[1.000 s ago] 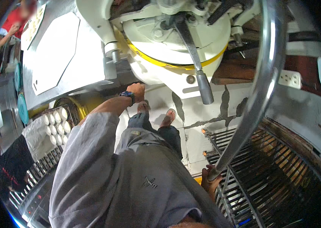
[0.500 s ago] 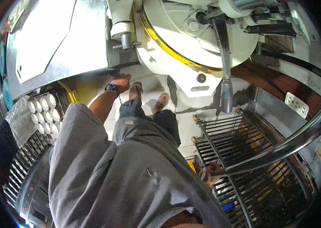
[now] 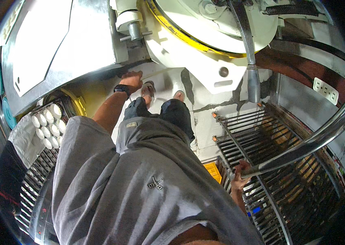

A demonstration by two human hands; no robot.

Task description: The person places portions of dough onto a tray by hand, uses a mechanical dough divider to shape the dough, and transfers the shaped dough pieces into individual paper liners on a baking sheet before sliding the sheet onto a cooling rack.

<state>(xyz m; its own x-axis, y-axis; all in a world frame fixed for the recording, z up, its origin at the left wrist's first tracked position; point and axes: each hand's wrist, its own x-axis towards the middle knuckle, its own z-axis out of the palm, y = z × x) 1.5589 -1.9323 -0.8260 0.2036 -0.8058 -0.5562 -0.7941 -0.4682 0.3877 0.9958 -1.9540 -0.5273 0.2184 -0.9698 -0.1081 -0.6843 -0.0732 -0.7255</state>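
Observation:
My left hand [image 3: 131, 80], with a dark watch on its wrist, is closed beside the near edge of the metal worktable [image 3: 87, 77]. Whatever its fingers hold, if anything, is hidden. A pale strip runs along the floor just past it. At lower right my right hand [image 3: 241, 174] is wrapped round the end of a thick, shiny metal tube [image 3: 303, 154], which curves in this view toward the right rim. That tube lies across the front of a dark slatted rack [image 3: 258, 134], above its bars.
Ahead stands a large cream machine [image 3: 193, 67] with a yellow-edged round part and a hanging lever [image 3: 253, 83]. White fluted cups [image 3: 50, 122] sit on a rack at left, near a yellow bin [image 3: 76, 102]. A yellow crate [image 3: 213, 171] stands beside the dark rack; a power outlet [image 3: 325, 91] is at right.
The view has shifted, so the machine and rack appear higher. My right hand and the tube end show farther right and up. My left hand stays closed by the worktable.

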